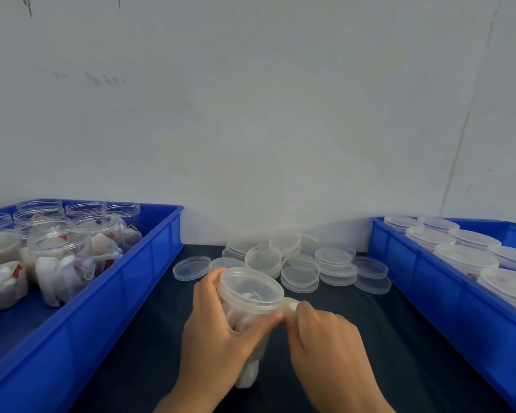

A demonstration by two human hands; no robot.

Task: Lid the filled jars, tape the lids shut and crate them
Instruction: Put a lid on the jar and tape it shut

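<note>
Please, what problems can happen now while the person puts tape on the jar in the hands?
1. The jar is held tilted in the air by the left hand; it could slip while the right hand pulls the tape.
2. The tape meets only the lid's edge, so it may stick crooked or wrinkle.
3. The loose lids lie close behind; a hand might knock them.

Behind everything stands a pale grey-white wall [251, 114], taking up most of the view. On it, up at the top left, hang a couple of thin dark scribbled lines [29, 5], and lower down, left of the wall's middle, a faint smudge of marks [102, 80] (too blurred to read). Over on the wall's right side a long thin crack [471, 111] runs slanting down. Below the wall's foot lies a dark tabletop [370, 338].
</note>
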